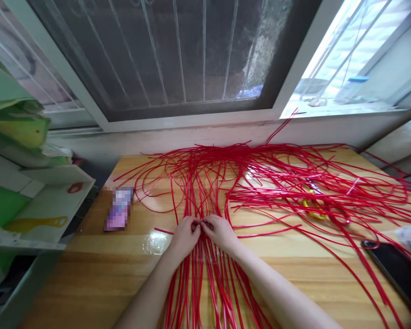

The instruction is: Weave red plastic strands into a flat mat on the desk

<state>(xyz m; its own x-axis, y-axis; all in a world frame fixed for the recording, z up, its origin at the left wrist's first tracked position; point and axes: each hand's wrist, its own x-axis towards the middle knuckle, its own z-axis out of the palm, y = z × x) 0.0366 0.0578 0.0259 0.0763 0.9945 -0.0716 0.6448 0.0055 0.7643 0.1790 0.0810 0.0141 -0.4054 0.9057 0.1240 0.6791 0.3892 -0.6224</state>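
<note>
Many long red plastic cords (260, 178) lie spread in loops over a wooden table (99, 269), and a bundle of them runs toward me between my arms. My left hand (184, 236) and my right hand (219, 232) meet at the middle of this bundle. The fingertips of both are pinched together on red cords where the strands gather. Both hands rest on the cords, knuckles up.
Yellow-handled scissors (313, 205) lie under cords at the right. A dark phone (397, 269) sits at the right edge, a blurred purple packet (119, 209) at the left. White and green shelving (30, 201) stands left. A window with bars (178, 55) is behind the table.
</note>
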